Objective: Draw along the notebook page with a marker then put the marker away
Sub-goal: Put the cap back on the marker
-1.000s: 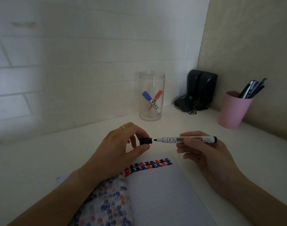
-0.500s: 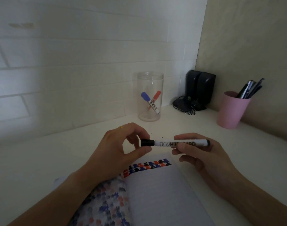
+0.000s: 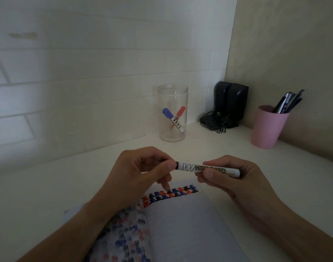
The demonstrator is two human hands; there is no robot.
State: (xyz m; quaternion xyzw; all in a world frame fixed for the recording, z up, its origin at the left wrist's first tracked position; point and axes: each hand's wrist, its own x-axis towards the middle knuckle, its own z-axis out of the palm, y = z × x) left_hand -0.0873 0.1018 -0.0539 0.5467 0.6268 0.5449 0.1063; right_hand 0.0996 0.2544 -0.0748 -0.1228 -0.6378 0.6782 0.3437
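A white whiteboard marker (image 3: pixel 192 167) lies level between both hands above the open notebook (image 3: pixel 180 227). My right hand (image 3: pixel 235 180) pinches its barrel near the rear end. My left hand (image 3: pixel 141 173) grips the black cap, which sits pushed onto the marker's tip. The right notebook page carries rows of red, blue and black marks (image 3: pixel 171 195) along its top edge; the left page shows faded marks of the same colours. A clear jar (image 3: pixel 173 113) behind holds a blue-capped and a red-capped marker.
A pink cup (image 3: pixel 267 127) with several pens stands at the right by the beige wall. Two black speakers (image 3: pixel 231 104) with cables sit in the corner. White tiled wall runs behind the white desk (image 3: pixel 48 186).
The cap in my left hand was apart from the bare tip; the hands came together and the cap now sits fully on the marker.
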